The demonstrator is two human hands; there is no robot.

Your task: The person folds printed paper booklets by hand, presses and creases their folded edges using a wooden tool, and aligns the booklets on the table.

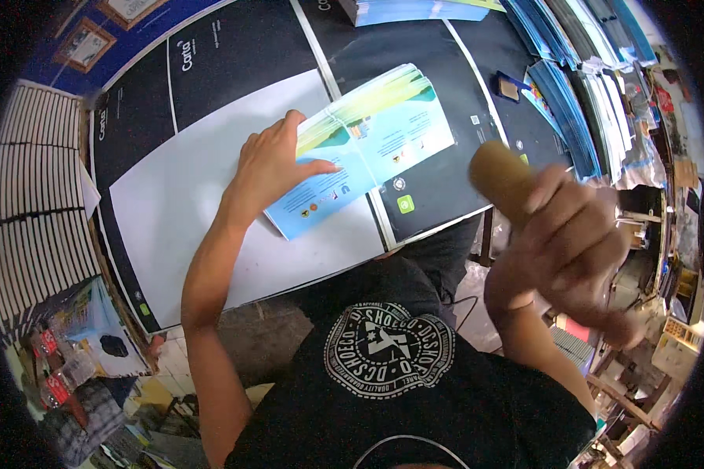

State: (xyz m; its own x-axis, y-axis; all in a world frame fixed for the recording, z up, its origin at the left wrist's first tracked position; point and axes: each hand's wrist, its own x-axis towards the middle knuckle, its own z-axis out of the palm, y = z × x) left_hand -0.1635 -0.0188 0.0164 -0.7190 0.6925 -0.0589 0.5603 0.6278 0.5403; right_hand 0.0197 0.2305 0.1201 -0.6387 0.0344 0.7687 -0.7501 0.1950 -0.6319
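Observation:
A stack of glossy printed booklets (403, 129), blue with green and yellow artwork, lies slanted on the worktable, its far-edge leaves slightly fanned. A band or fold line crosses its middle. My left hand (270, 164) grips the stack's left end, thumb on the top and fingers over the far edge. Raised to the right of the stack, apart from it, my right hand (575, 242) is closed around a brown cylinder (500, 180), blurred by motion; its exact kind cannot be made out.
A large white sheet (188, 195) lies under the stack on black boards (246, 47). More printed stacks (567, 117) stand at the far right beside a small dark-blue case (510, 86) with a tan pad. Piled books (39, 184) line the left side. Cluttered shelves (684, 313) are at right.

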